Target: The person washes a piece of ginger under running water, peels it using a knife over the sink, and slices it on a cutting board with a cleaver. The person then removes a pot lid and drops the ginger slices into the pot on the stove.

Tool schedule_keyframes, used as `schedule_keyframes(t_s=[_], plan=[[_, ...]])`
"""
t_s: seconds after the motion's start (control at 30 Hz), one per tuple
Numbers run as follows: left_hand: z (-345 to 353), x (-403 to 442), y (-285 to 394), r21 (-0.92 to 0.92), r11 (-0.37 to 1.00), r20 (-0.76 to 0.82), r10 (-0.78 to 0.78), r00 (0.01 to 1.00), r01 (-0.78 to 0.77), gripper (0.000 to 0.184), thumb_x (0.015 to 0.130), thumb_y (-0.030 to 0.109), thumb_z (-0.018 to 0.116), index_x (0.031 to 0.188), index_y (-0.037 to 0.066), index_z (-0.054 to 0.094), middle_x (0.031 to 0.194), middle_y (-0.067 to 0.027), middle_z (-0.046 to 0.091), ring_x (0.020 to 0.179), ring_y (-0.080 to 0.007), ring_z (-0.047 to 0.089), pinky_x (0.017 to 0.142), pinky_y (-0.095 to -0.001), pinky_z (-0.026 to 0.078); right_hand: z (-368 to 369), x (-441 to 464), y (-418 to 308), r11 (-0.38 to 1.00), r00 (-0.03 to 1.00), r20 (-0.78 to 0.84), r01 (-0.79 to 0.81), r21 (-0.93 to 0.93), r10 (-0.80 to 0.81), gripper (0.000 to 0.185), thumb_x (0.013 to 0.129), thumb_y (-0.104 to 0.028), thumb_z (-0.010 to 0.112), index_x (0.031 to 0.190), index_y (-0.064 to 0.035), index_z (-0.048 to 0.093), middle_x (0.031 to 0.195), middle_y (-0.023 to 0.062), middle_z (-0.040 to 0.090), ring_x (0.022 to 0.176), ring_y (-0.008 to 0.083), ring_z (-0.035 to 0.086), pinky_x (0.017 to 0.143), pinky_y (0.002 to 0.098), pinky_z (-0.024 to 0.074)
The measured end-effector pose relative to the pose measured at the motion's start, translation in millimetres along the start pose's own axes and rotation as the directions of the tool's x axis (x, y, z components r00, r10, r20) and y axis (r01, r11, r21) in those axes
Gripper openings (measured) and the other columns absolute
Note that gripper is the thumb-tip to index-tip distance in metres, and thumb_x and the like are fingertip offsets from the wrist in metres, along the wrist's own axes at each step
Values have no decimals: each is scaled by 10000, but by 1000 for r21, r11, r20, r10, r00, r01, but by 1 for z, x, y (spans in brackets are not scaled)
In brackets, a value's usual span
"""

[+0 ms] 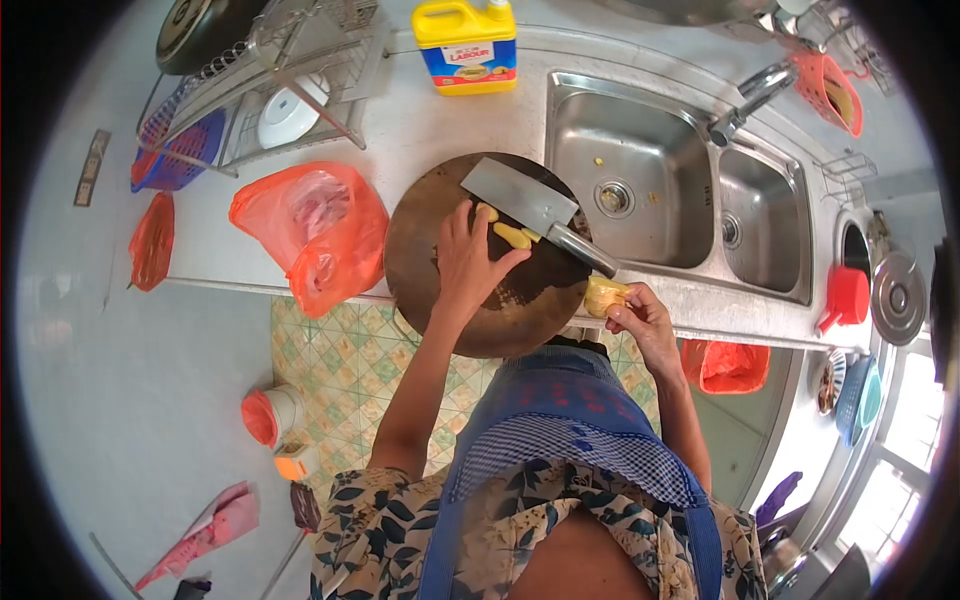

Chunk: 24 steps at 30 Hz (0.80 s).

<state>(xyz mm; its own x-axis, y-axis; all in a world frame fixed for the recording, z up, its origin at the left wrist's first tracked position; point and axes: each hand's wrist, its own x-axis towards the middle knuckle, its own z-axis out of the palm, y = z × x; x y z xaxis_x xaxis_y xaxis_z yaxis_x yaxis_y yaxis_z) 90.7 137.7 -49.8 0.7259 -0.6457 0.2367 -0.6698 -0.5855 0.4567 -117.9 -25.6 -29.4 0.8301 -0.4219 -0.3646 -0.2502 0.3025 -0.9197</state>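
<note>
On the counter lies a round dark cutting board (430,300), with a cleaver (520,195) across its upper right part, handle toward the sink. My left hand (468,260) rests over the board, fingers spread around yellow ginger-like pieces (512,236) beside the blade; one small piece is at its fingertips. Whether it grips that piece is unclear. At the board's right edge my right hand (645,320) pinches a larger yellow piece (604,296), just below the end of the cleaver's handle.
A double sink (640,150) with a faucet (750,100) is at the right. Red plastic bags (315,230) lie left of the board. A yellow detergent jug (465,50) stands behind it. A dish rack (290,90) is at the upper left, a red ladle (845,297) far right.
</note>
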Motion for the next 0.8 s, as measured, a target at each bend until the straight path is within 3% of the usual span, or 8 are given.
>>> schedule_keyframes(t_s=[0.1, 0.3, 0.47, 0.57, 0.6, 0.7, 0.73, 0.8], plan=[[23, 8, 16, 165, 972, 38, -176, 984, 168, 709, 665, 433, 719, 1171, 29, 429, 1181, -166, 415, 1049, -357, 405, 855, -454, 361, -5, -12, 17, 998, 998, -62, 1, 56, 2, 168, 829, -131, 628, 918, -72, 499, 787, 19, 586, 645, 75, 543, 582, 215, 444], [42, 1, 10, 185, 969, -38, -158, 987, 162, 518, 709, 291, 690, 1102, 54, 449, 1093, -128, 434, 957, -335, 444, 785, -447, 371, -3, -31, 29, 994, 995, -98, -17, 109, 28, 175, 822, -127, 639, 922, -58, 514, 807, 30, 594, 654, 81, 546, 610, 222, 461], [39, -12, -17, -110, 987, -89, -123, 988, 113, 263, 770, 2, 519, 1027, 40, 478, 1102, -135, 459, 975, -329, 484, 842, -403, 390, -15, -45, 33, 992, 995, -92, -26, 123, 37, 175, 820, -123, 638, 925, -49, 519, 821, 40, 600, 664, 81, 546, 617, 226, 459], [34, -5, -25, -472, 804, 81, -370, 926, 363, 215, 795, -5, 468, 1008, -3, 496, 1104, -144, 464, 1003, -315, 486, 841, -403, 397, -30, -57, 38, 993, 995, -95, -17, 113, 28, 173, 818, -111, 635, 930, -46, 520, 821, 38, 599, 659, 82, 543, 607, 228, 450], [34, -3, -23, -405, 877, -27, -295, 955, 260, 257, 816, 102, 520, 1046, -12, 511, 1122, -156, 462, 1014, -299, 492, 847, -390, 401, -36, -63, 40, 995, 995, -99, -11, 100, 21, 173, 817, -106, 634, 932, -46, 520, 820, 37, 598, 657, 82, 542, 603, 228, 446], [46, 5, -5, -185, 916, -57, -373, 926, 357, 467, 761, 308, 636, 1106, 19, 513, 1122, -156, 461, 1006, -310, 499, 845, -395, 402, -55, -83, 44, 995, 989, -148, 11, 104, 5, 176, 815, -99, 632, 939, -43, 520, 822, 37, 597, 651, 83, 541, 595, 228, 441], [50, 9, 1, 7, 927, -103, -372, 922, 375, 678, 640, 485, 705, 1139, 63, 525, 1101, -152, 463, 996, -316, 504, 827, -406, 418, -61, -91, 46, 993, 987, -162, 17, 114, 2, 177, 816, -97, 631, 942, -41, 519, 819, 36, 596, 650, 84, 542, 595, 227, 441], [51, 13, 9, 63, 910, -109, -402, 909, 410, 667, 612, 518, 712, 1096, 83, 564, 1056, -136, 490, 975, -305, 520, 800, -395, 435, -75, -107, 50, 991, 981, -192, 29, 132, -3, 179, 817, -92, 628, 947, -37, 518, 813, 35, 593, 648, 85, 543, 597, 226, 440]])
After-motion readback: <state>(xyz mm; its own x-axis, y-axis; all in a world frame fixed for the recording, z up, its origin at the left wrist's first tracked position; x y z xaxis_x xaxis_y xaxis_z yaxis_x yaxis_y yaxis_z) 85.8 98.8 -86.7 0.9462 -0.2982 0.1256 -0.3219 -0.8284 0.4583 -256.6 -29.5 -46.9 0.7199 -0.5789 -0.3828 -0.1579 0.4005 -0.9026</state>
